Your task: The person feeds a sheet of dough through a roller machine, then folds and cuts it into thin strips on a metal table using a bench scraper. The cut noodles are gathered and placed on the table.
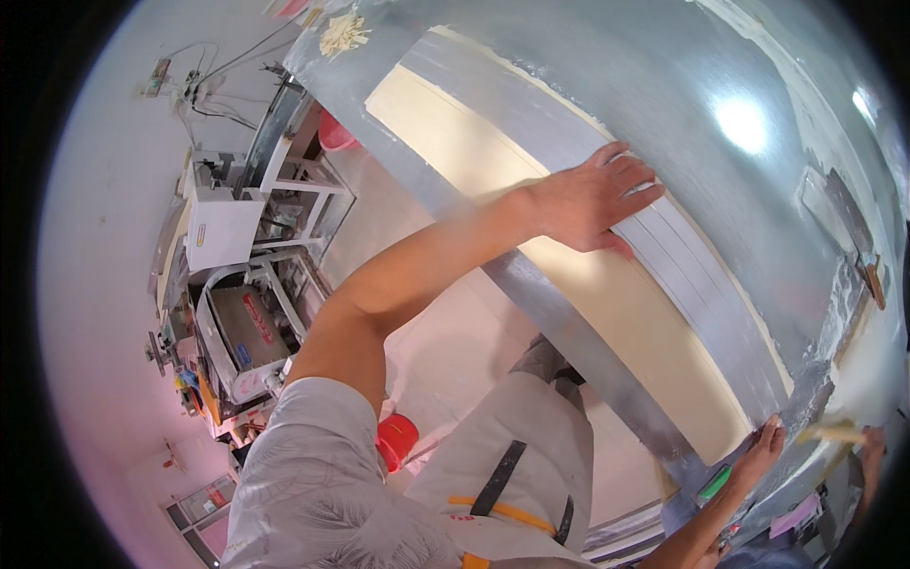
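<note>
My left hand (607, 201) lies with its fingers spread on a long grey metal straightedge (701, 270), which has lengthwise grooves. The straightedge rests along a flat strip of cream-coloured dough (654, 332), and a thin rim of dough shows past its far edge. Down at the right end of the straightedge is my right hand (766, 446), its fingers drawn together at the corner; what they may pinch is hidden. Beside the right forearm shows a green object (716, 482), too small to make out.
Beneath the dough is a metal worktable (664, 85), dusted white. Pale dough scraps (343, 36) lie at its far left corner. A wooden-handled scraper (870, 275) is at the right. Another person's hand (872, 448) appears at the right rim. A red bucket (396, 441) stands on the floor.
</note>
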A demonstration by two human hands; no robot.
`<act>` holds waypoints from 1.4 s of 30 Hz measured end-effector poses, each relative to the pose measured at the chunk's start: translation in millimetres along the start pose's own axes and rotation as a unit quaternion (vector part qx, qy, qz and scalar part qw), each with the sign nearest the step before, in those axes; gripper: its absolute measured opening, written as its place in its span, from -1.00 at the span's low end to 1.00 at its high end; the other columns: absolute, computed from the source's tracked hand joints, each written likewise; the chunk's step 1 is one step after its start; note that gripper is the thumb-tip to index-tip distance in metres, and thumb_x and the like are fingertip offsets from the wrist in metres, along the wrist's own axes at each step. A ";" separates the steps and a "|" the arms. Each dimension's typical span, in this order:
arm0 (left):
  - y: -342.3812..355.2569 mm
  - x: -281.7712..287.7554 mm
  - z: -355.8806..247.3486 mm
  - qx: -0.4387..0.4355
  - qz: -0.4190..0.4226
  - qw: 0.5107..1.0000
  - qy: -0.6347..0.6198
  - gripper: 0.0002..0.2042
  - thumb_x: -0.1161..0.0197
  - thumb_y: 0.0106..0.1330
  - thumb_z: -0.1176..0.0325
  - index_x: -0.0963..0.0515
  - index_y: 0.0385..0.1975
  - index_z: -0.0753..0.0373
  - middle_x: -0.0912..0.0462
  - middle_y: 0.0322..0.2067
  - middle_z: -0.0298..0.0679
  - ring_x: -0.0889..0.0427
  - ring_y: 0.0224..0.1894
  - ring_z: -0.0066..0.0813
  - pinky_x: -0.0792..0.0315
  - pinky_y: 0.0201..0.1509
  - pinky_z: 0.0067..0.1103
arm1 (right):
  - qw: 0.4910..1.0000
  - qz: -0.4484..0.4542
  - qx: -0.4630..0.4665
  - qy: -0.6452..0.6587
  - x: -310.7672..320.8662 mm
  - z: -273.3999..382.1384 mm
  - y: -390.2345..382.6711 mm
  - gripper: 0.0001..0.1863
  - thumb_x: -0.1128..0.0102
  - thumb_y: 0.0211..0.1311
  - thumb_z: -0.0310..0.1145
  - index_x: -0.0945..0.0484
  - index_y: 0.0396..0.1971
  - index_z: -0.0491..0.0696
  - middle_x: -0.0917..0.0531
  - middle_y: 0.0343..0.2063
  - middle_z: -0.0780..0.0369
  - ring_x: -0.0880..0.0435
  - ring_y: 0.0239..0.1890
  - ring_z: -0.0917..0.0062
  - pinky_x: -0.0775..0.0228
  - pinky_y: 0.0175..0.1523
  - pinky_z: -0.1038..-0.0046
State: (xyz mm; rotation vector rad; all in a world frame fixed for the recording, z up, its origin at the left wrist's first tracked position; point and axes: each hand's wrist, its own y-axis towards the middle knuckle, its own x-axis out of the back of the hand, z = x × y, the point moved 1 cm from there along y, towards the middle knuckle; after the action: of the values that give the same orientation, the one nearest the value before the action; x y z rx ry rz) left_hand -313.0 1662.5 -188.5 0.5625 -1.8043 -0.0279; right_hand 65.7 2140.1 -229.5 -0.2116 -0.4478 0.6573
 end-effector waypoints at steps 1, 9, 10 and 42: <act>1.7 -1.1 1.0 0.000 0.006 1.000 -0.001 -0.08 -0.31 0.26 -0.30 -0.43 0.34 0.47 -0.45 0.23 0.09 -0.42 0.31 0.08 -0.08 0.56 0.07 | 1.000 -0.005 0.000 -0.004 -2.0 3.8 -3.3 -0.71 -0.24 0.59 -0.13 -0.48 -0.34 0.04 -0.45 -0.43 0.49 -0.34 -0.38 0.77 -0.15 -0.30 0.56; -4.4 -22.8 20.6 0.020 0.094 0.994 0.061 -0.06 -0.23 0.34 -0.37 -0.40 0.36 0.48 -0.33 0.38 0.20 -0.30 0.40 0.25 -0.21 0.49 -0.03 | 0.986 -0.045 0.013 -0.160 -1.4 -1.5 2.3 -0.71 -0.21 0.56 -0.14 -0.64 -0.07 -0.08 -0.54 -0.40 0.39 -0.44 -0.32 0.64 -0.30 -0.17 0.51; -4.8 -12.1 14.2 0.045 0.083 0.994 0.053 -0.08 -0.17 0.37 -0.38 -0.40 0.36 0.47 -0.37 0.36 0.19 -0.30 0.40 0.26 -0.20 0.49 -0.02 | 0.989 -0.014 0.014 -0.148 -16.6 15.5 3.2 -0.70 -0.23 0.54 -0.10 -0.62 -0.20 -0.06 -0.52 -0.43 0.39 -0.40 -0.33 0.65 -0.26 -0.21 0.49; 26.6 -15.1 -5.2 0.038 0.108 0.992 0.051 -0.11 -0.33 0.36 -0.18 -0.21 0.52 0.32 -0.31 0.39 0.11 -0.23 0.45 0.27 -0.02 0.61 0.05 | 0.997 -0.013 -0.011 -0.081 -18.0 13.4 -0.9 -0.63 -0.32 0.48 -0.16 -0.57 -0.26 -0.22 -0.61 -0.49 0.23 -0.47 -0.42 0.54 -0.40 -0.26 0.37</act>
State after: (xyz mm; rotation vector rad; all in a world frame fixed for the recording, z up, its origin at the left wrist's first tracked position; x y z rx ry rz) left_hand -314.8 1693.2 -192.5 0.4113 -1.7622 0.2158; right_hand 47.3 2128.7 -223.3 -0.1728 -0.6132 0.6477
